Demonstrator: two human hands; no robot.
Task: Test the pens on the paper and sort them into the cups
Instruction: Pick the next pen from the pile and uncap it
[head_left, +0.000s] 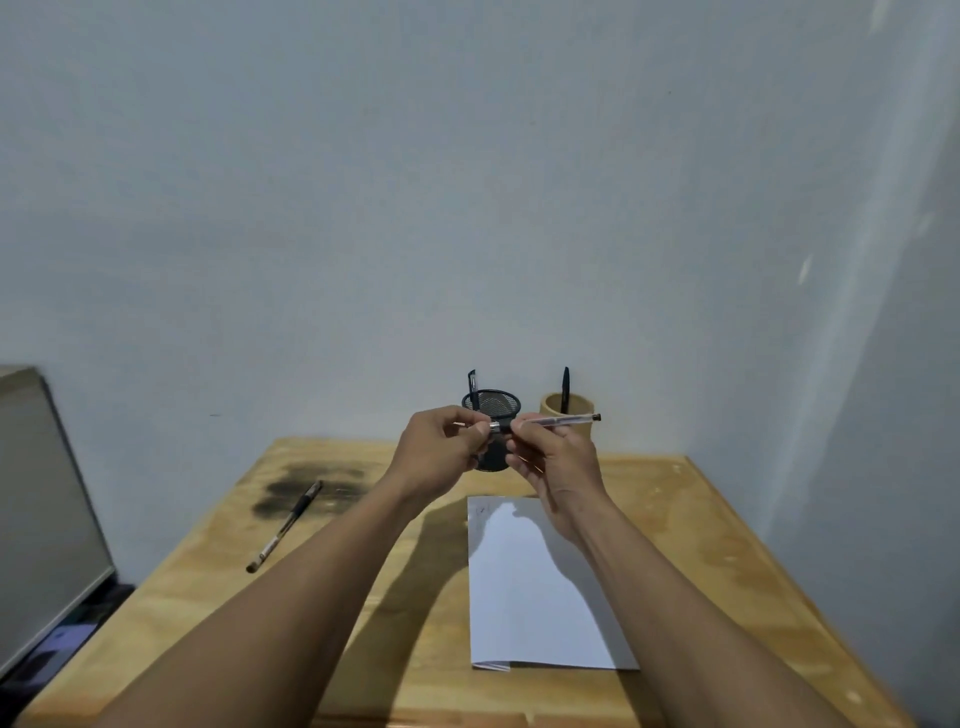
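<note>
Head view: left hand (441, 451) and right hand (553, 462), raised together above the pale wooden worktop (701, 545), both pinch one clear-barrelled pen with a dark end (558, 421), held level. Just behind the hands: black wire-mesh cup (492, 402) and tan cylindrical cup (576, 408), one dark pen upright in each. Below the right hand: white paper sheet (530, 587); left of the left hand, well apart: black-gripped pen lying on the worktop (285, 525).

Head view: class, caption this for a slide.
Both hands hold a clear pen above the paper, before two cups.
</note>
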